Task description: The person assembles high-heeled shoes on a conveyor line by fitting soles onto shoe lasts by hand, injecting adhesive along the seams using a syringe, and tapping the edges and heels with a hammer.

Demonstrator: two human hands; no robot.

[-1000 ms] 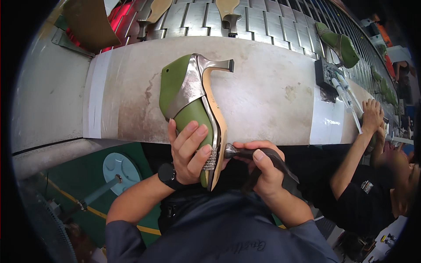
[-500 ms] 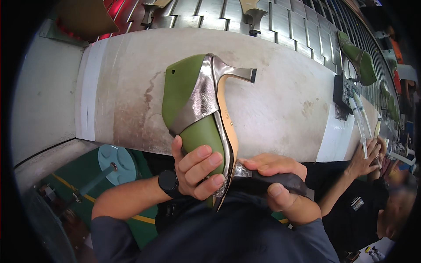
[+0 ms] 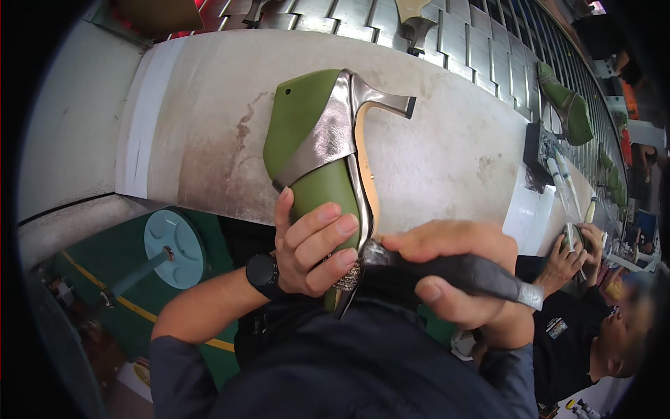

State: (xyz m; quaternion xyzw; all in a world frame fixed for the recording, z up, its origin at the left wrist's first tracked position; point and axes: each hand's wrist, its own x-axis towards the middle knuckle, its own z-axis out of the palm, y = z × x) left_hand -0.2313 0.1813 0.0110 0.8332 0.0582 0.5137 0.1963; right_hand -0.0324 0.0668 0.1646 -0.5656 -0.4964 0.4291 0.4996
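A metallic high-heeled shoe [image 3: 334, 134] sits on a green shoe last [image 3: 299, 115], its heel pointing right and its tan sole facing right. My left hand [image 3: 310, 244] is closed around the front part of the last and shoe, fingers pressed on the side above the glittery toe strap [image 3: 347, 277]. My right hand [image 3: 464, 241] grips a dark-wrapped hand tool [image 3: 481, 276] with silvery metal at both ends. One metal end rests at the sole's edge near the toe, close to my left fingertips. I cannot tell the tool's exact kind.
Beyond the pale worn bench [image 3: 447, 153] runs a metal slatted conveyor [image 3: 314, 15] carrying more shoe parts. A dark box [image 3: 537, 150] with syringe-like tubes [image 3: 564, 183] stands at right. A co-worker's hands [image 3: 576, 255] work nearby. A light-blue round disc [image 3: 174, 249] lies below left.
The tool and my right hand have shifted slightly up and right, and its far metal end now shows. The shoe stays in my left hand. The view has tilted a little.
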